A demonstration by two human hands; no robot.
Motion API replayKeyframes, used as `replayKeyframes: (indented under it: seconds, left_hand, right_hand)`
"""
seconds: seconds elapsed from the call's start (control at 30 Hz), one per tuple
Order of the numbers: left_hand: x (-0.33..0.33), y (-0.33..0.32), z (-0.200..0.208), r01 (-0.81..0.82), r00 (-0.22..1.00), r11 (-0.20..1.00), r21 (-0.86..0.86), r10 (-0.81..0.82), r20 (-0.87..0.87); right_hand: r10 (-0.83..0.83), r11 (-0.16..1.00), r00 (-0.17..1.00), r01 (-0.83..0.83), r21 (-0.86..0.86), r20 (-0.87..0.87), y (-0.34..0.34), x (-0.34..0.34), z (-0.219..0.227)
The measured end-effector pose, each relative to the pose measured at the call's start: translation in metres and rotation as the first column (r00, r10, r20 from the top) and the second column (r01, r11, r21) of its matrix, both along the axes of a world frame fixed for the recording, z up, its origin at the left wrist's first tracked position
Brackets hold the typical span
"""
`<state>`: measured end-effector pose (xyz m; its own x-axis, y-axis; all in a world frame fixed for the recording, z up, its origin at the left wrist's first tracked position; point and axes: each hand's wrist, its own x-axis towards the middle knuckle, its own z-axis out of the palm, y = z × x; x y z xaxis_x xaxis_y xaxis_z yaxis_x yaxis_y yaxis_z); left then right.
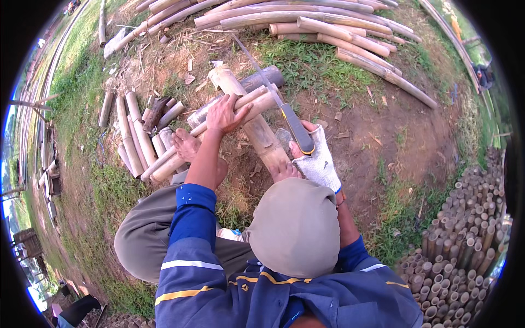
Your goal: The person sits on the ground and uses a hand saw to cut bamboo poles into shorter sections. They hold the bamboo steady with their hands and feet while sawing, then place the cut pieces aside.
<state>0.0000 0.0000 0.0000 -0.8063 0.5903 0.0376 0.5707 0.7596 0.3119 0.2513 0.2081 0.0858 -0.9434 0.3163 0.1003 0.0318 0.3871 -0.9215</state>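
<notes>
My bare left hand (223, 113) is closed over two bamboo poles (257, 106) lying side by side at a slant. One bare foot (186, 144) rests on their lower left part. My right hand (320, 161), in a white glove with bare fingertips, holds a handsaw (296, 128) by its grey and yellow handle. The blade points up and left, passing by the poles' upper right ends. Beneath the poles lies a thick bamboo length (261, 136), crossing a darker grey one (260, 82). My other foot (284, 170) is at the thick length's near end.
Short cut bamboo pieces (136, 136) lie in a pile at left. Long bamboo poles (328, 22) are stacked across the far side. At lower right, many bamboo pieces stand bundled upright (454, 268). The ground (377, 136) is bare soil with grass patches and scattered chips.
</notes>
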Motion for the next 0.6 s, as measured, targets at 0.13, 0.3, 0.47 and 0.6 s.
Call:
replayKeyframes:
  seconds: [0.13, 0.3, 0.47, 0.6]
  left_hand:
    - [0.017, -0.018, -0.02, -0.044, 0.986, 0.997, 0.056, 0.035, 0.166]
    - [-0.038, -0.024, -0.035, -0.235, 0.963, 0.945, 0.228, 0.258, -0.073]
    - [-0.052, -0.044, -0.053, -0.355, 0.932, 0.917, 0.179, 0.363, -0.012]
    - [-0.051, -0.048, -0.056, -0.326, 0.913, 0.911, 0.253, 0.372, -0.164]
  right_hand:
    - [0.002, 0.999, 0.996, 0.002, -0.047, 0.091, -0.016, 0.018, 0.006]
    - [0.01, 0.999, 1.0, -0.008, -0.05, 0.029, -0.002, -0.009, -0.003]
    - [0.025, 0.992, 1.0, -0.023, -0.128, 0.018, -0.005, -0.013, -0.006]
    - [0.024, 0.988, 0.999, -0.019, -0.156, 0.031, -0.003, -0.015, -0.009]
